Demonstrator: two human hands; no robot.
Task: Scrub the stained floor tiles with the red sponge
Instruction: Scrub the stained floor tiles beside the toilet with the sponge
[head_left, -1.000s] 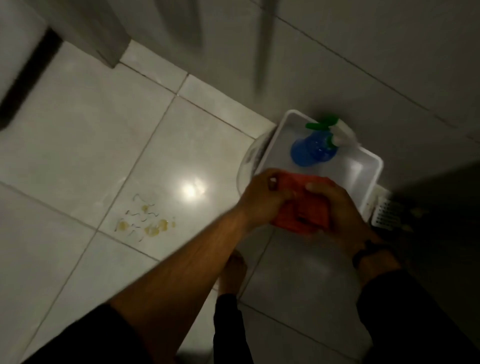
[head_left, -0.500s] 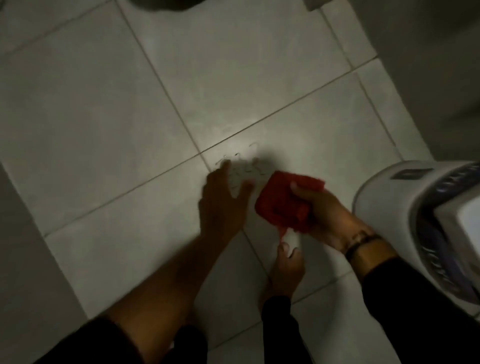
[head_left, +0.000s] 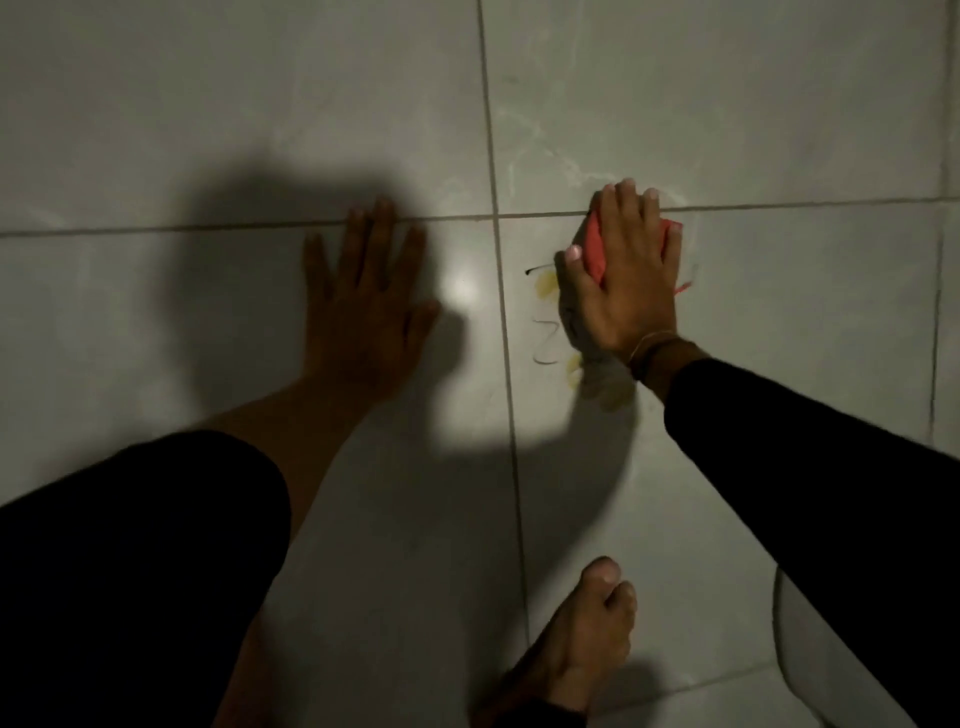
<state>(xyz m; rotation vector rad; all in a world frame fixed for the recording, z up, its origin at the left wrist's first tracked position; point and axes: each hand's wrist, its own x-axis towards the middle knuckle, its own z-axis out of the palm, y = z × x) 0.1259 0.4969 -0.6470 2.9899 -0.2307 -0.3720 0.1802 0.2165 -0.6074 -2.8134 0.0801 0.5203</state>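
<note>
**Sponge down on the far edge of the stain**

Nearest, a bare foot (head_left: 582, 654) stands on the floor tiles (head_left: 779, 291). Further out, the left hand (head_left: 363, 312) lies flat and released on the tile, holding nothing, well left of the grout line. The right hand (head_left: 623, 270) presses the red sponge (head_left: 596, 248) down, fingers spread over it. Yellow blotches and dark squiggles of the stain (head_left: 550, 322) trail from the sponge back toward the wrist, so the scrub stroke likely pulls nearward.

Single head-worn wide-angle view, facing almost straight down at the glossy pale-grey tiled floor (head_left: 727, 104) from close, crouched range. Frame spans both hands at mid-height; a bare foot (head_left: 582, 644) sits at the bottom edge. No second view.
</note>
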